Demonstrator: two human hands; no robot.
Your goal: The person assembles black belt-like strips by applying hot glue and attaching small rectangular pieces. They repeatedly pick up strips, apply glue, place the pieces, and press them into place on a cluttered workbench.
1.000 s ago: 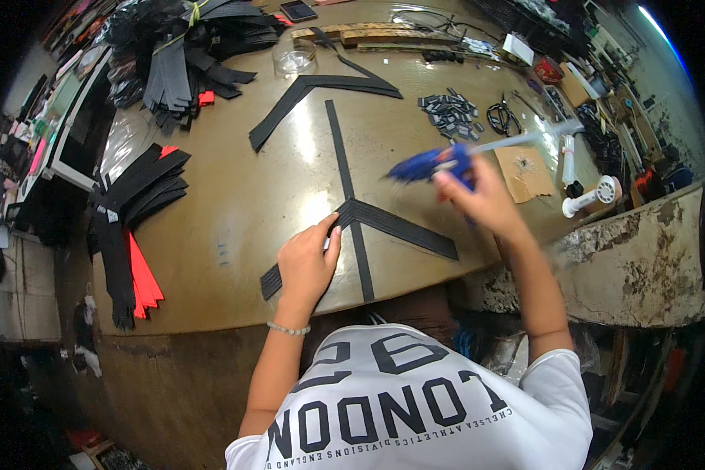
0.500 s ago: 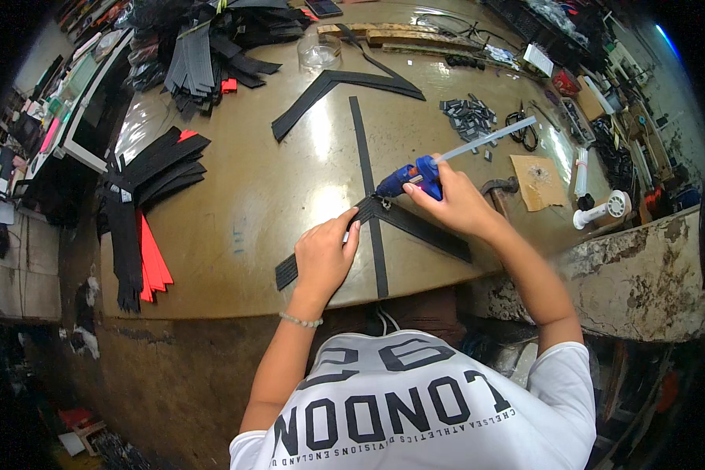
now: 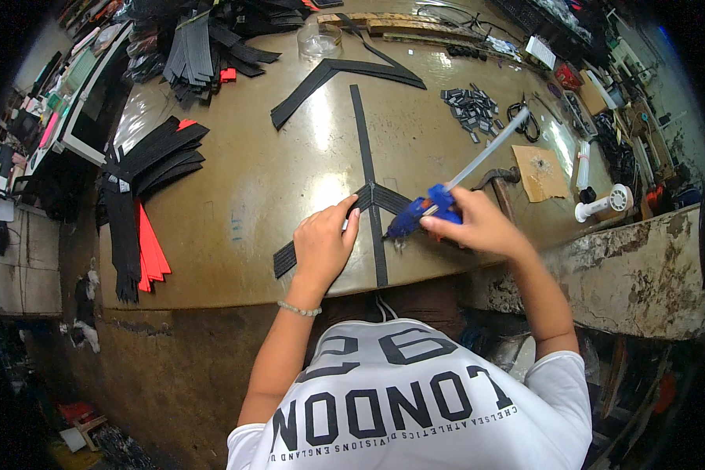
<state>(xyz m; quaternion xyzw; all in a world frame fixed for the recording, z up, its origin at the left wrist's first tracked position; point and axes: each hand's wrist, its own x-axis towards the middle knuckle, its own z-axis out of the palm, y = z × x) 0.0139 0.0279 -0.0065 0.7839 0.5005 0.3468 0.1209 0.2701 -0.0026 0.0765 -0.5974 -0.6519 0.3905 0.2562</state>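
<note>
My right hand (image 3: 478, 222) is closed around a blue hot glue gun (image 3: 423, 215). A long translucent glue stick (image 3: 489, 147) sticks out of its back. The gun's nozzle points left, close to the lower part of an upright black strap (image 3: 380, 262). My left hand (image 3: 321, 241) holds down the left arm of an angled black strap (image 3: 284, 260), its thumb and fingers at the strap's edges near the bend. A small pale piece shows beside the thumb, too small to name. The bend lies across the upright strap; my right hand and the gun partly hide the other arm.
Another angled black strap (image 3: 321, 77) lies farther back. Bundled black straps (image 3: 192, 59) and a pile with red strips (image 3: 153, 247) are at left. At right are small metal clips (image 3: 471, 110), scissors (image 3: 529, 121), a hammer (image 3: 500, 178), cardboard (image 3: 540, 174) and a white spool (image 3: 603, 205).
The glue gun has moved from the bend toward me, down beside the lower part of the upright strap. My left hand stays on the angled strap.
</note>
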